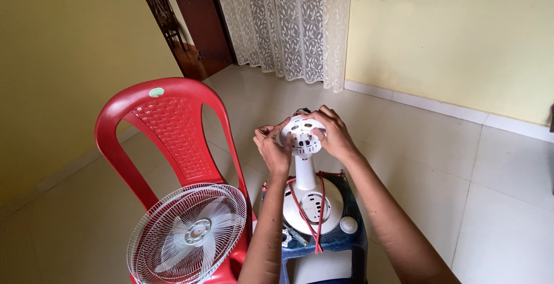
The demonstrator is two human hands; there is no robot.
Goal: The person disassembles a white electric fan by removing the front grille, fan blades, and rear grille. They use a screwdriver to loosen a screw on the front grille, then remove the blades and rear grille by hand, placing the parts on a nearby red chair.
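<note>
A white fan motor housing [301, 134] with round vent holes sits atop a white neck and round fan base [311, 206]. My left hand [273, 148] grips the housing's left side, fingers curled at its edge. On the right side and top of the housing, my right hand [334, 134] wraps it. A red cable [304, 217] loops down over the base. The base stands on a dark blue plastic stool [353, 243], with a small white cap [348, 224] next to it.
A red plastic chair [167, 128] stands to the left, holding the white wire fan guard with blades [187, 235] leaned on its seat. Lace curtain [288, 24] and a dark wooden door [199, 19] are at the back. Pale tiled floor surrounds everything.
</note>
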